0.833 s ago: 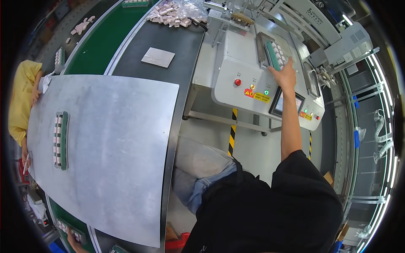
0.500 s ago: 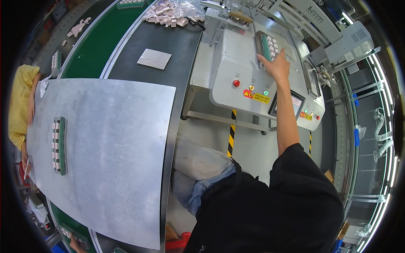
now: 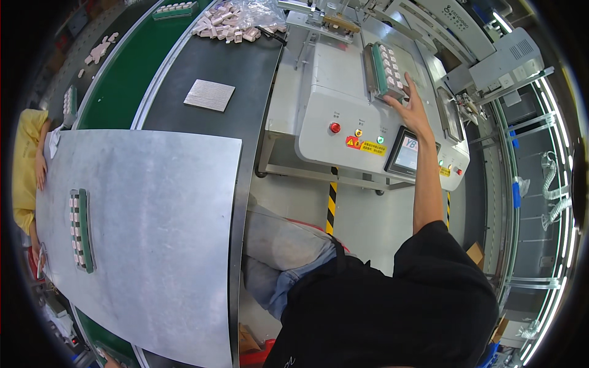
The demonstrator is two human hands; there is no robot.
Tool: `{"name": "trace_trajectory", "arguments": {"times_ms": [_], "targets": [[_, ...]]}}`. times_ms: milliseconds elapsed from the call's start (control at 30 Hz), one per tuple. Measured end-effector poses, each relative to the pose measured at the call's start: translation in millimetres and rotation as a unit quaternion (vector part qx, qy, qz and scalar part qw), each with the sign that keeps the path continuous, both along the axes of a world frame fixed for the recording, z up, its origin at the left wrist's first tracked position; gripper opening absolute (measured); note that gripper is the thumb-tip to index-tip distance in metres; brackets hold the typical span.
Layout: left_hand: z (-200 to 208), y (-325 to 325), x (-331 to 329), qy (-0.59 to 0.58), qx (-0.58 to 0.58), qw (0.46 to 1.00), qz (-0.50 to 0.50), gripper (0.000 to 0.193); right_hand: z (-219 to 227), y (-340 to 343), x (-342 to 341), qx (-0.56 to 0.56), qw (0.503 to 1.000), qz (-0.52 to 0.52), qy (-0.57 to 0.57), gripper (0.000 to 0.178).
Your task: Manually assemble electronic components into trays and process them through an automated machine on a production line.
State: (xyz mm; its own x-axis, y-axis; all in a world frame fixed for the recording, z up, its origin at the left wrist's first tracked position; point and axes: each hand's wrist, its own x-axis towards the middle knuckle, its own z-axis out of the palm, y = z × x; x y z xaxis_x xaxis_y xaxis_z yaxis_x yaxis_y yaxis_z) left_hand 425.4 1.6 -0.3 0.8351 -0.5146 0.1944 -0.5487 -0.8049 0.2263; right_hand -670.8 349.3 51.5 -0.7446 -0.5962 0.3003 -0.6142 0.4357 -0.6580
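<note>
My right hand [image 3: 412, 110] reaches out over the machine at upper right, with thumb and fingers spread. It is at the near right corner of a green tray [image 3: 381, 73] holding several small pinkish-white blocks in rows. The thumb lies by the tray's near end and the fingertips by its right side; whether they touch it is hard to tell. This tray rests in a fixture on the light grey machine top [image 3: 331, 80]. My left hand is out of view. A similar loaded green tray [image 3: 85, 230] lies on the metal sheet [image 3: 165, 245] at left.
Loose blocks [image 3: 230, 24] are heaped at the table's far end, beyond a flat silvery pad [image 3: 209, 95]. A green conveyor [image 3: 119, 92] runs behind the sheet. A co-worker in yellow [image 3: 29, 165] stands at far left; another hand [image 3: 111, 360] shows at lower left. The machine front has a red button [image 3: 334, 127] and a screen [image 3: 406, 152].
My right hand has shifted right and nearer along the tray, leaving more of it visible. The tray stays in place on the machine. The whole view has shifted slightly.
</note>
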Motion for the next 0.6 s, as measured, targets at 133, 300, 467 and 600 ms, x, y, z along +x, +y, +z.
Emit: {"name": "trace_trajectory", "arguments": {"times_ms": [133, 300, 467, 600], "targets": [[1, -14, -7, -0.119, -0.025, 0.992, 0.028, 0.084, 6, -9, -16, 0.043, 0.999, 0.011, 0.003, 0.101], [11, -36, -88, -0.148, -0.025, 0.989, 0.014, 0.090, 17, 0, -3, 0.042, 0.996, -0.021, 0.078, 0.112], [20, -52, -29, -0.086, -0.095, 0.977, -0.168, 0.092, 20, -26, 7, -0.039, 0.997, -0.063, -0.014, 0.106], [22, -97, -62, 0.007, -0.171, 0.908, -0.383, 0.072, 11, -18, 4, -0.094, 0.993, -0.053, -0.057, 0.103]]}}
